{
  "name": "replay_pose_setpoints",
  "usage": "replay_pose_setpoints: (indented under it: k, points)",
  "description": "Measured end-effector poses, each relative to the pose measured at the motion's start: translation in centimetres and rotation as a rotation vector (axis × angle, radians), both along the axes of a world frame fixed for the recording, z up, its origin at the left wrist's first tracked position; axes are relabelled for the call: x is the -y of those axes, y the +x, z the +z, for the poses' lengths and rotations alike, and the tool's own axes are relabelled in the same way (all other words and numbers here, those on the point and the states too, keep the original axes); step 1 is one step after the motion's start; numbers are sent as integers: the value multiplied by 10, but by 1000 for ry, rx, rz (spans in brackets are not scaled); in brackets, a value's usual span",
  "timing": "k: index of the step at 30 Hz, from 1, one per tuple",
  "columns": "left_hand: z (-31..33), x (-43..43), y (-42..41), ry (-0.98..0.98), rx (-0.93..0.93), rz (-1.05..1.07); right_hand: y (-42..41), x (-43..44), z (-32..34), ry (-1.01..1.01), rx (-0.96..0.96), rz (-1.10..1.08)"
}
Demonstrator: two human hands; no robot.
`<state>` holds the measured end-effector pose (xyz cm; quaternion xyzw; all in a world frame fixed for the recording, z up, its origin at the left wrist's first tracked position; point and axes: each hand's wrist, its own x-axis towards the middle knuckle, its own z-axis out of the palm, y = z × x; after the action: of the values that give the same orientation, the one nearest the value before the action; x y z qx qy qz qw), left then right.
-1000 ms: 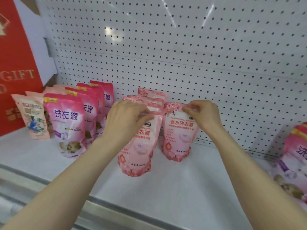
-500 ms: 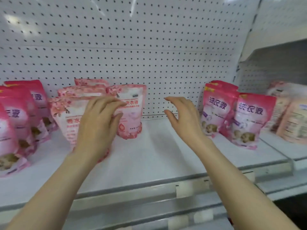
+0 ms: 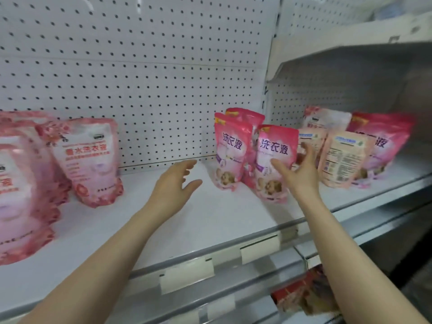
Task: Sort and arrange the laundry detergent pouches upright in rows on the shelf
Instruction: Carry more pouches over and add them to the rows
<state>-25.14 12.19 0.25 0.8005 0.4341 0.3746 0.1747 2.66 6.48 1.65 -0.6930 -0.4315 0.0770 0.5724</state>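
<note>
Pink detergent pouches stand upright on a white shelf (image 3: pixel 210 220). A floral pink pouch (image 3: pixel 90 160) stands at the left beside a blurred row of the same kind (image 3: pixel 21 188). Two deep pink pouches with puppy pictures stand at centre right: one (image 3: pixel 230 152) further back, one (image 3: pixel 274 160) in front. My right hand (image 3: pixel 297 170) is spread against the front pouch, fingers apart, not closed on it. My left hand (image 3: pixel 174 184) hovers open over bare shelf, left of the back pouch, holding nothing.
On the adjoining shelf to the right stand peach pouches (image 3: pixel 343 157) and more deep pink ones (image 3: pixel 383 143). White pegboard (image 3: pixel 152 78) backs the shelf. Price-tag holders (image 3: pixel 187 274) line the front rail. A red package (image 3: pixel 304 293) lies on a lower level.
The view has swung right. Both hands left the floral pouches and moved right across the shelf; my right hand now reaches the front deep pink pouch.
</note>
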Motion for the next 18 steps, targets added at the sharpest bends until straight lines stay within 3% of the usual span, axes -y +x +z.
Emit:
replay_pose_setpoints:
  k: [2, 10, 14, 18]
  points:
    - [3, -18, 34, -149, 60, -15, 15, -11, -4, -85, -66, 108]
    - [6, -78, 104, -591, 391, -193, 54, -4, -18, -30, -226, 511]
    - [2, -72, 107, -569, 420, -128, 62, -7, -16, -39, -220, 608]
    - [3, -48, 107, -441, 441, -144, 62, -13, -21, -36, -155, 556]
